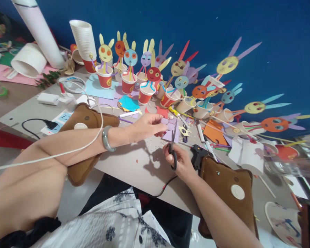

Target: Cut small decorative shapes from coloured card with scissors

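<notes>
My left hand (151, 127), with a bracelet on its wrist, pinches a small piece of purple paper (169, 123) above the table. Black-handled scissors (173, 151) are in my right hand (179, 162), their blades pointing up and away beside the purple paper. Whether the blades touch the paper is hard to tell. Under and behind the hands lie more purple paper and small scraps. A cream paper cut-out (184, 131) is just right of the blades.
Paper cups (105, 79) with rabbit-faced figures line the blue wall. A stack of white cups (82, 39) stands behind left. Brown cushions (226, 196) flank the table's near edge. A black glue gun (197, 155) lies right; a white cable (74, 148) crosses my left arm.
</notes>
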A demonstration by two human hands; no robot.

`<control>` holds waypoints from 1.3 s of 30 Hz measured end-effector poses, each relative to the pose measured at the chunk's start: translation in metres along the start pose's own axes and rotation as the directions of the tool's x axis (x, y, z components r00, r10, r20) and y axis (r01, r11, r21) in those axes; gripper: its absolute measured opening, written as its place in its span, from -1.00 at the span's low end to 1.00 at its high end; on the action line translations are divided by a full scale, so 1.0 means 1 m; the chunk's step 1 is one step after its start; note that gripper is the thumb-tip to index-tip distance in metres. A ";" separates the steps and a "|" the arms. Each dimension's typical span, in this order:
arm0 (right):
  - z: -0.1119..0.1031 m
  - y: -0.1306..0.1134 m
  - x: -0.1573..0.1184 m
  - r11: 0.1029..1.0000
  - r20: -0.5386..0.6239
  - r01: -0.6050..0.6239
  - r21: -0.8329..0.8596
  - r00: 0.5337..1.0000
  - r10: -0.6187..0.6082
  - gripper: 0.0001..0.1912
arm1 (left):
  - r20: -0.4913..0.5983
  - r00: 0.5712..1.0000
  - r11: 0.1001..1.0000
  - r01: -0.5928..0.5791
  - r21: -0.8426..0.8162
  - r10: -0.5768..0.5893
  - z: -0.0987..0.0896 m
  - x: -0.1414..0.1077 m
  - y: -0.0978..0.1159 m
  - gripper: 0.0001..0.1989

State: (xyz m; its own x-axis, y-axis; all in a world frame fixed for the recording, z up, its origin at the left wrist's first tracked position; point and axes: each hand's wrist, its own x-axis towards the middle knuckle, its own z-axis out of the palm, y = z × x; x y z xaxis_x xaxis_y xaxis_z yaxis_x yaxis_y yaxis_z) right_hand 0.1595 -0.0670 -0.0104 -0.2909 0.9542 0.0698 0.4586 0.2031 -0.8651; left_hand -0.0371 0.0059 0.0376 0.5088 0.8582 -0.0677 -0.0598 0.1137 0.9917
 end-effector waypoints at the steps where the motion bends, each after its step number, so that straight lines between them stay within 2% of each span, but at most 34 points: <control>1: 0.000 0.000 0.000 1.000 -0.004 0.002 -0.001 1.000 -0.002 -0.40 | 0.012 1.000 1.000 -0.008 0.007 0.008 0.000 0.000 -0.001 -0.83; 8: 0.000 0.002 0.000 1.000 -0.027 0.008 -0.002 1.000 -0.009 -0.38 | 0.052 0.998 0.996 -0.026 0.080 0.022 -0.002 -0.001 -0.004 -0.87; 18: 0.000 0.007 0.001 1.000 -0.052 0.015 -0.005 0.999 -0.015 -0.36 | 0.072 0.997 0.997 -0.013 0.070 0.008 -0.001 -0.001 -0.003 -0.84; 39: 0.000 0.007 0.001 1.000 -0.077 -0.008 0.014 0.997 0.009 -0.36 | 0.023 0.998 0.999 0.051 -0.006 -0.051 0.003 -0.002 0.003 -0.82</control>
State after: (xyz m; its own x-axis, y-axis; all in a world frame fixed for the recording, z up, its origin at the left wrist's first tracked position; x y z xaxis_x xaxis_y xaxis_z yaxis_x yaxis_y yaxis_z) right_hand 0.1627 -0.0649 -0.0168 -0.2211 0.9700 0.1006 0.4493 0.1928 -0.8723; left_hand -0.0363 0.0030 0.0414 0.5312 0.8393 -0.1157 -0.0389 0.1606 0.9863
